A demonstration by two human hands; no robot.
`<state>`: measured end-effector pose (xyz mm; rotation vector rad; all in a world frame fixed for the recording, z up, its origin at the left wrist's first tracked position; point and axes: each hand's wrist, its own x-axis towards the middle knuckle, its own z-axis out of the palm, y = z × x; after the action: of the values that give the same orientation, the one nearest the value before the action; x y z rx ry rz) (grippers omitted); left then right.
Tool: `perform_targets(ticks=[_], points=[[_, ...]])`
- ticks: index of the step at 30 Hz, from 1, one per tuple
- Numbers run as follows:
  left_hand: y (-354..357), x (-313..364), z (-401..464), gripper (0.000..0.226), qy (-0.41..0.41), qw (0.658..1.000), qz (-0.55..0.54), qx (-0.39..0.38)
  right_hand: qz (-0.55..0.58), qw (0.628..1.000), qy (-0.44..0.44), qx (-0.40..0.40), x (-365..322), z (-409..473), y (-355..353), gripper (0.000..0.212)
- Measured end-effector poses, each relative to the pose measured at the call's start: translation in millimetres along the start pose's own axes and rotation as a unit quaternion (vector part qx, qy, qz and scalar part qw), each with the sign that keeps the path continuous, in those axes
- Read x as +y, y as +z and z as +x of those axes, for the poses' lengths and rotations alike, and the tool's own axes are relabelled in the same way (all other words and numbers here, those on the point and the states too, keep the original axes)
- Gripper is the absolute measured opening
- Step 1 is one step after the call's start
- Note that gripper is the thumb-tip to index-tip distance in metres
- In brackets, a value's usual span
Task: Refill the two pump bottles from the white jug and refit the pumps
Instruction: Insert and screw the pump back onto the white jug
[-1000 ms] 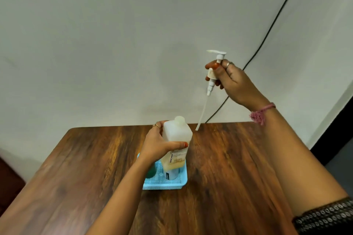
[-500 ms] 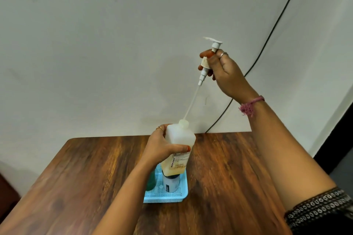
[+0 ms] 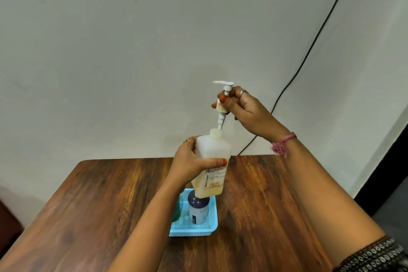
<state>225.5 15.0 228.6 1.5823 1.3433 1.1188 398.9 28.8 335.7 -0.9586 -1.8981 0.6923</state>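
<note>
1. "BIOCHEK" is being shown in dark capitals, running lengthwise along the label (image 3: 215, 178) of the translucent pump bottle (image 3: 212, 161); a further word beginning with "C" is being cut off by the label's edge.
2. Smaller lines of print are being carried on the same label, too fine to be read.
3. A short white marking is being displayed on the dark bottle (image 3: 198, 210) in the blue basket (image 3: 194, 231); it is not being made out.

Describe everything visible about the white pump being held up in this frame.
The white pump looks plastic: a flat spout pointing left on top, a tan collar, then a stepped stem. It stands nearly upright, pinched at the collar by the right hand, its lower end going into the neck of the bottle that the left hand grips. The collar is not seated.
</note>
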Motion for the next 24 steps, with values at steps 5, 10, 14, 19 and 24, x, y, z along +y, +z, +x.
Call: perform_targets(ticks=[5, 10, 14, 19, 24], points=[[0.3, 5.0, 1.2, 0.08, 0.008, 1.0, -0.005, 0.0, -0.017, 1.0, 0.0, -0.011, 7.8, -3.7, 3.5, 0.017], [-1.6, 8.8, 1.4, 0.08, 0.015, 1.0, -0.011, 0.005, -0.028, 0.999, 0.01, -0.024, 8.6, -6.9, 3.8, 0.026], [-2.9, 11.4, 1.8, 0.08, 0.018, 1.0, -0.018, 0.003, -0.035, 0.999, 0.014, -0.03, 11.9, -9.4, 3.6, 0.028], [-4.2, 11.9, 3.6, 0.081, 0.014, 1.0, -0.026, -0.004, -0.041, 0.999, 0.016, -0.02, 16.9, -12.4, 4.6, 0.028], [-2.7, 15.4, 3.6, 0.078, 0.014, 0.999, -0.04, -0.007, -0.052, 0.998, 0.018, -0.011, 21.4, -12.3, 5.4, 0.03]])
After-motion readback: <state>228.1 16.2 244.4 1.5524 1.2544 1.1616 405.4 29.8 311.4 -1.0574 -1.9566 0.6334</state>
